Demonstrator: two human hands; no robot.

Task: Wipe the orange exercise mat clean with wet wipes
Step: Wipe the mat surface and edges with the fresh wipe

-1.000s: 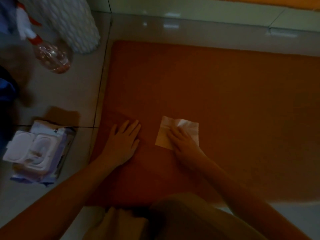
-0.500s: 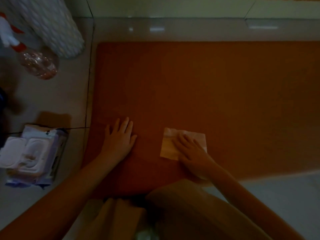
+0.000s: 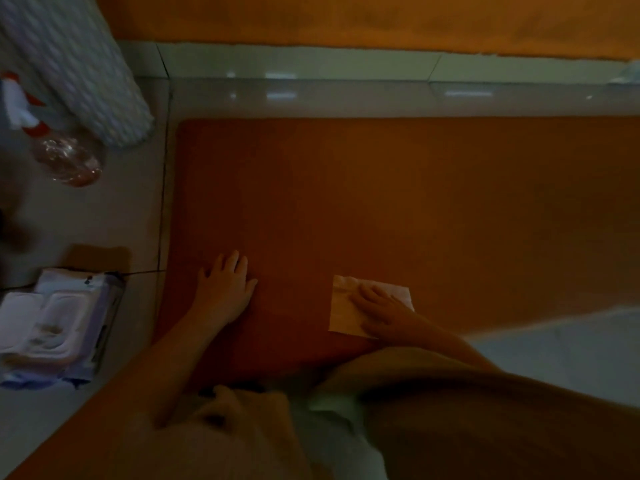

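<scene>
Head view: wipes pack (image 3: 59,323) label unreadable; right hand (image 3: 384,313) presses wipe (image 3: 341,306) onto mat (image 3: 381,202).

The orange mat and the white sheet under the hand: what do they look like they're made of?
The mat looks like matte foam or rubber: no shine, unlike the glossy floor tiles beside it. The sheet looks like thin, soft cloth or paper: it lies flat and creased under the right hand. Dim light leaves both uncertain.
</scene>
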